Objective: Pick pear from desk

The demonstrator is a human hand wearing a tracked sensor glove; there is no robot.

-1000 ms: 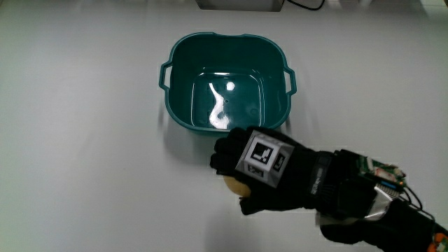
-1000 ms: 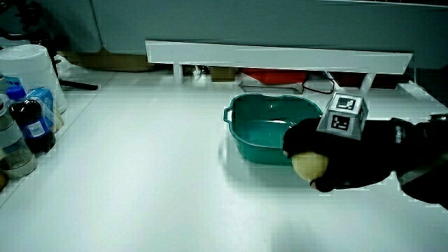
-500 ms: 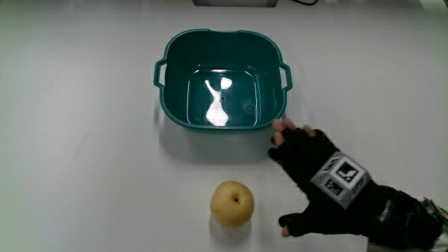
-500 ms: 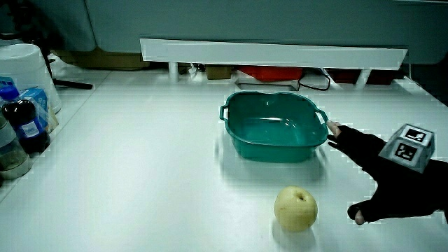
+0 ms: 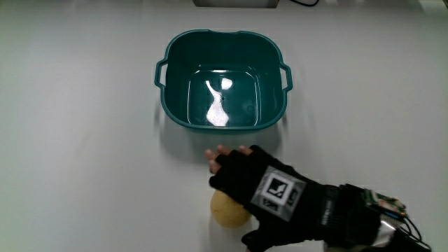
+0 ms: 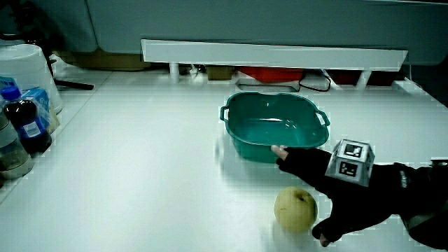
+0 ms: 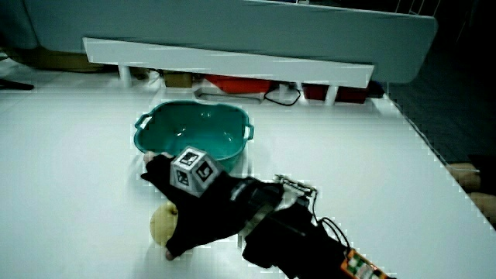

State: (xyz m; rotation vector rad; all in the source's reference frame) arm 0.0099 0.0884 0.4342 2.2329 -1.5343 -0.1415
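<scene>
A yellow pear (image 5: 225, 211) rests on the white table, nearer to the person than the teal basin (image 5: 174, 105). The gloved hand (image 5: 244, 179) hovers over the pear with its fingers spread, covering part of it in the main view. Its fingertips point toward the basin wall. In both side views the pear (image 6: 295, 208) (image 7: 161, 223) sits on the table under the hand's (image 6: 316, 179) (image 7: 184, 203) palm, and the fingers do not close round it. The patterned cube (image 6: 351, 162) rides on the back of the hand.
The basin (image 6: 260, 150) (image 7: 148, 144) has nothing in it but a shine on its bottom. A dark bottle (image 6: 28, 126) and a white container (image 6: 28, 66) stand at the table's edge. A low white partition (image 6: 273, 52) borders the table, with cables under it.
A second ago the hand held the pear. It let go and drew away beside the basin; now it has come back over the pear, which stays on the table.
</scene>
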